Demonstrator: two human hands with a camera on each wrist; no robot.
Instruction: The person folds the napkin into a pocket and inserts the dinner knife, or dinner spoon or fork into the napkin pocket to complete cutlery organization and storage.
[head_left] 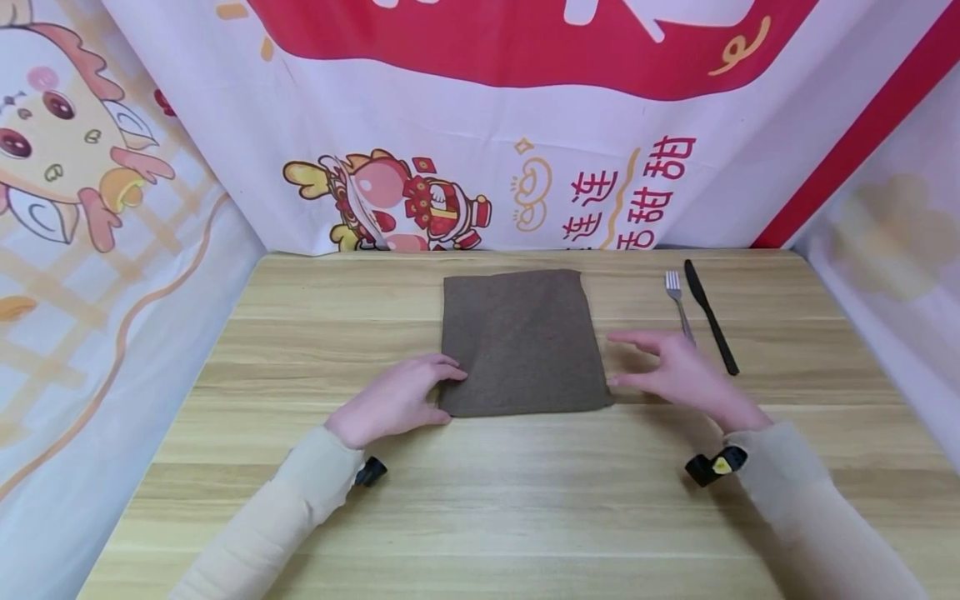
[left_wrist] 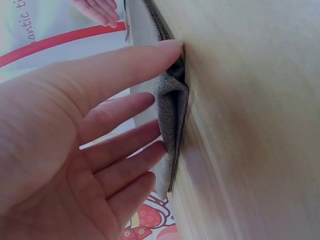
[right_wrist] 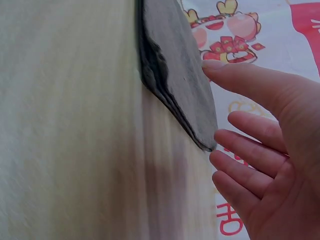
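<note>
A folded dark brown cloth (head_left: 525, 346) lies flat on the wooden table. My left hand (head_left: 401, 396) is at its left edge, with fingertips touching the cloth and the thumb by its near left corner. The left wrist view shows the fingers of my left hand (left_wrist: 90, 135) nearly straight along the layered edge of the cloth (left_wrist: 170, 115). On the other side, my right hand (head_left: 678, 375) hovers just off the right edge, thumb and fingers spread, holding nothing. In the right wrist view, the cloth's stacked layers (right_wrist: 175, 85) show beside my right hand (right_wrist: 270, 145).
A fork (head_left: 675, 292) and a black knife (head_left: 711, 317) lie on the table (head_left: 480, 517) at the right, beyond my right hand, which partly covers the fork's handle. Printed fabric hangings (head_left: 405, 108) stand along the back and both sides.
</note>
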